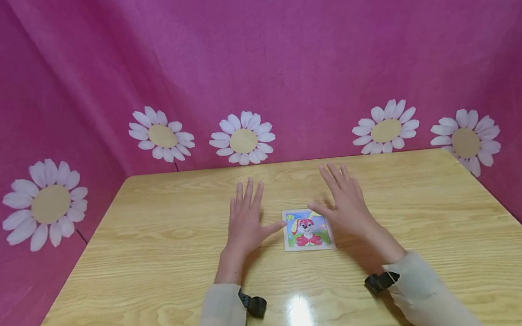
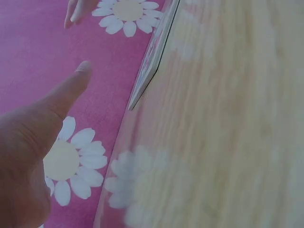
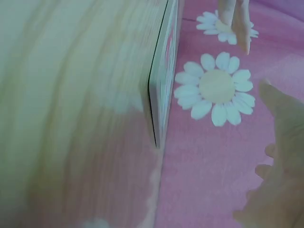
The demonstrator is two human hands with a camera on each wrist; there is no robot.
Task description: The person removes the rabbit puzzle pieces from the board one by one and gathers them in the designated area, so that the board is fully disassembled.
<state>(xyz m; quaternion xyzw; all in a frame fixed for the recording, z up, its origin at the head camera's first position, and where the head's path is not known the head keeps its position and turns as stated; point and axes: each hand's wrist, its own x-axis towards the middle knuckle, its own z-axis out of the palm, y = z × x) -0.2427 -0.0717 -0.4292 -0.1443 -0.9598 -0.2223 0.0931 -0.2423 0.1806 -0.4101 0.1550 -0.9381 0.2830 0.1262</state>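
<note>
Hovering spread wide, both hands (image 1: 246, 228) (image 1: 351, 208) flank the rabbit picture board (image 1: 307, 233), just apart from it.

Table (image 1: 135, 275): pale yellowish wood grain, glossy, far corners rounded.
Glare (image 1: 301, 322): a bright white streak on the table, low in the head view.
Backdrop (image 1: 278, 51): magenta cloth behind the table and along both sides, softly creased at left.
Daisies (image 1: 242, 140): white petals round beige centres, spread across the backdrop, one cut off at far left.
Stems (image 1: 81, 236): thin dark lines under some daisies at left.
</note>
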